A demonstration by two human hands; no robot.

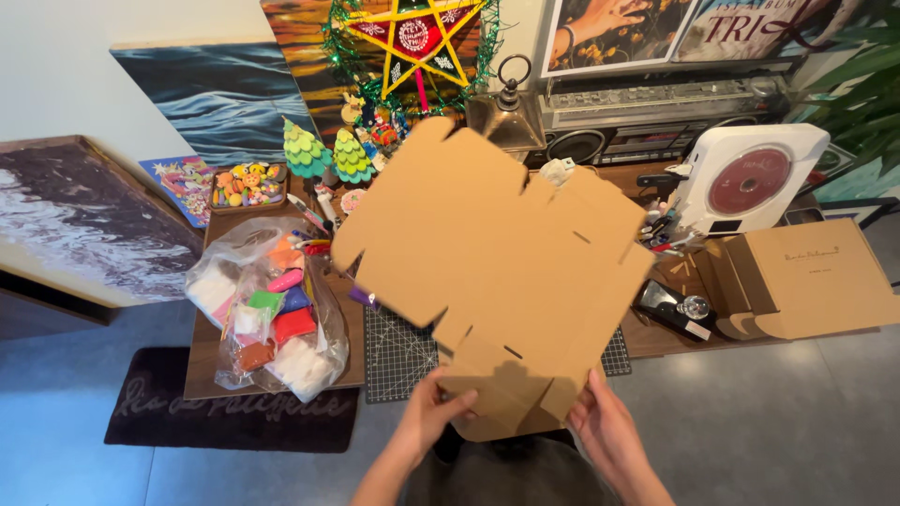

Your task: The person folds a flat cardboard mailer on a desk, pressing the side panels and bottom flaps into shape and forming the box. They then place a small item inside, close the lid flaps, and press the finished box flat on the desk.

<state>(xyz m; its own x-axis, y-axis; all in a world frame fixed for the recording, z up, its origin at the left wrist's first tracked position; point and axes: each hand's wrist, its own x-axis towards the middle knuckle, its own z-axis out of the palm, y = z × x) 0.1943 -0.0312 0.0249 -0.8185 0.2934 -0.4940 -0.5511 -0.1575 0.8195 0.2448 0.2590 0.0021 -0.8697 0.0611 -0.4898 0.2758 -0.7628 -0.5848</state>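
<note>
A flat, unfolded brown cardboard box blank (497,253) with cut tabs and slots is held up over a wooden desk (202,361). My left hand (433,412) grips its near edge from the left, thumb on top. My right hand (600,420) holds the near edge from the right, where a flap is partly folded. The blank hides much of the black cutting mat (398,356) under it.
A clear bag of coloured clay packs (267,319) lies on the desk's left. A folded brown box (806,281) sits at right, beside a white disc player (750,178). Small paper trees (328,155), a lantern (511,108) and a radio (656,117) stand at the back. A dark rug (169,412) covers the floor.
</note>
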